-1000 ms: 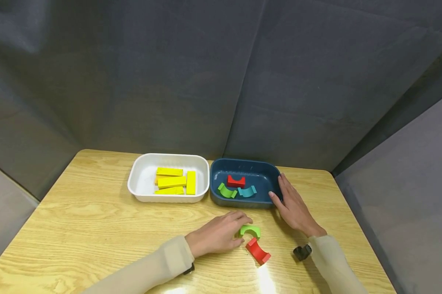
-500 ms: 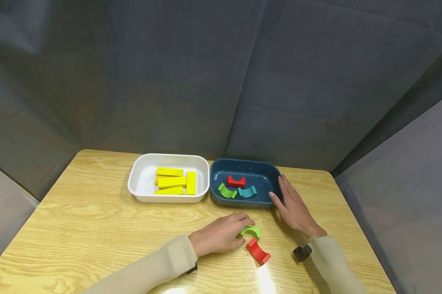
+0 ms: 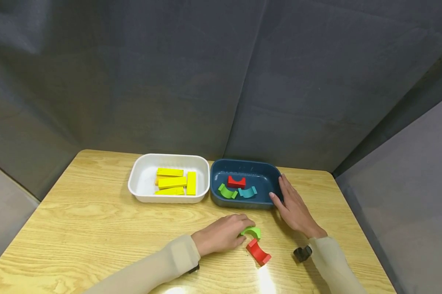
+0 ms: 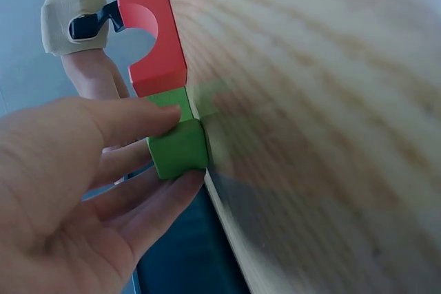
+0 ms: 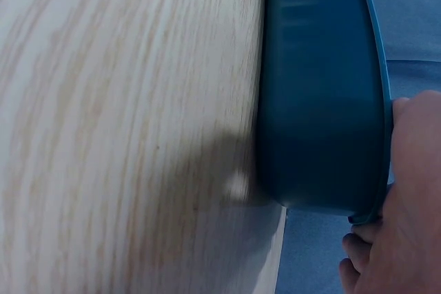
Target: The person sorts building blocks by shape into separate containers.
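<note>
In the head view my left hand is low over the table, pinching a green arch block between thumb and fingers. The left wrist view shows the thumb on one side of this green block and the fingertips against the other. Touching or nearly touching it is a red arch block on the table. My right hand holds the right front corner of a dark blue tray, thumb over the front rim and fingers along the right side. The right wrist view hides part of that grip behind the tray wall.
Inside the blue tray lie a red, a green and a light blue arch block. A white tray with several yellow bars stands left of it. A dark curtain hangs behind the wooden table.
My left hand has shifted slightly right, further over the green arch block. The block itself has barely moved. My right hand and both trays stay in place.
</note>
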Demonstrator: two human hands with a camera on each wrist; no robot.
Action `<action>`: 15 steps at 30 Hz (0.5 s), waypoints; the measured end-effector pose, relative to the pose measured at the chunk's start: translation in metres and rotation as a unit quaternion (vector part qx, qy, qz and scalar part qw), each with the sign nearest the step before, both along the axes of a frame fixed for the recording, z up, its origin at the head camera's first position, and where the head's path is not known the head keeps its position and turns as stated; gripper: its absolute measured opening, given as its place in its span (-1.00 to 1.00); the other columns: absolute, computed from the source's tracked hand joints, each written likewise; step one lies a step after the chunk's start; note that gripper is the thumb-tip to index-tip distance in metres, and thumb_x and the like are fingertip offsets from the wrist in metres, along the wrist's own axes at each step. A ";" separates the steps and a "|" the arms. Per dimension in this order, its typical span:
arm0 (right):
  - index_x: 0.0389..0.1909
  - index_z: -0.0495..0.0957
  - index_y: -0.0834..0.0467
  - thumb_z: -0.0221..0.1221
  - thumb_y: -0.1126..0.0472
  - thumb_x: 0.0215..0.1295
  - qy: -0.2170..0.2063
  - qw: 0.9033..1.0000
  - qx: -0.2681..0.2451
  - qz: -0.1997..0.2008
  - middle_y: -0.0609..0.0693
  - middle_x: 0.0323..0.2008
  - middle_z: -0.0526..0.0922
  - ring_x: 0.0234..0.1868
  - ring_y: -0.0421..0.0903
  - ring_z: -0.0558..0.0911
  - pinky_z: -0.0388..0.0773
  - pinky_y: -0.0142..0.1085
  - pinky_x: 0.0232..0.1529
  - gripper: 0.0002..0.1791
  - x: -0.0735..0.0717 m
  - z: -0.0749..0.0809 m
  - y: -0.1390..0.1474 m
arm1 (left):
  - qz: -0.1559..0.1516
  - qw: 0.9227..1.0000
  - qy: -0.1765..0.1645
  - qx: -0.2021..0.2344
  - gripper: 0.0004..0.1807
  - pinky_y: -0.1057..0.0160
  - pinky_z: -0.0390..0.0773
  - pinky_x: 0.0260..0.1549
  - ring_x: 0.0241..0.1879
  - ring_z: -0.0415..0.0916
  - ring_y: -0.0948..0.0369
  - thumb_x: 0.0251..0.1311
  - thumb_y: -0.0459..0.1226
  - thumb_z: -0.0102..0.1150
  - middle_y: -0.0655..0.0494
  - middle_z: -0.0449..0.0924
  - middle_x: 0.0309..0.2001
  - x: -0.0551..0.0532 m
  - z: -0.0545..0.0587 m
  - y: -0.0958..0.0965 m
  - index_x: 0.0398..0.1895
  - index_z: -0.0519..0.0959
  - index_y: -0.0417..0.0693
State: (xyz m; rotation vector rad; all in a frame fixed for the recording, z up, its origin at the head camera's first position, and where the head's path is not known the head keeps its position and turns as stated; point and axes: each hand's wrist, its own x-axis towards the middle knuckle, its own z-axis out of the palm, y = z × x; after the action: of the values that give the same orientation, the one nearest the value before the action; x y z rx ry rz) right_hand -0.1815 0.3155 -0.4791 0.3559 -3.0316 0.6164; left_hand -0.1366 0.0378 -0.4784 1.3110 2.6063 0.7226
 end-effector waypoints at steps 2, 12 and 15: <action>0.74 -0.17 0.29 -0.12 -0.23 0.72 0.001 1.000 -0.001 0.000 0.20 0.76 -0.24 0.71 0.33 -0.07 -0.06 0.37 0.62 -0.09 0.000 0.000 0.000 | 0.002 1.000 -0.007 -0.001 -0.51 0.39 0.64 0.15 0.11 0.67 0.30 0.38 -0.31 0.44 0.07 0.71 0.18 -0.001 0.001 0.000 0.35 0.64 -0.10; 0.74 -0.18 0.27 -0.13 -0.24 0.72 -0.004 1.000 0.000 -0.003 0.18 0.76 -0.26 0.72 0.31 -0.09 -0.08 0.36 0.63 -0.08 0.000 0.000 0.000 | 0.003 1.000 -0.010 0.001 -0.54 0.40 0.65 0.12 0.06 0.69 0.33 0.37 -0.29 0.45 0.08 0.75 0.15 -0.002 0.000 0.000 0.32 0.66 -0.10; 0.74 -0.17 0.27 -0.13 -0.24 0.72 -0.003 1.000 -0.001 -0.003 0.18 0.76 -0.25 0.72 0.30 -0.09 -0.08 0.36 0.63 -0.08 0.000 0.001 0.000 | 0.002 1.000 -0.007 0.001 -0.54 0.40 0.66 0.11 0.06 0.69 0.33 0.38 -0.29 0.45 0.09 0.75 0.14 -0.002 0.000 0.000 0.32 0.66 -0.10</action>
State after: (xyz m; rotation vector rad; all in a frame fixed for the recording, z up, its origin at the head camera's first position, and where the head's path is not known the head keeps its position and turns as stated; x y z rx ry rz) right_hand -0.1817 0.3154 -0.4783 0.3466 -3.0367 0.6225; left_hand -0.1391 0.0378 -0.4785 1.2971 2.5974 0.7316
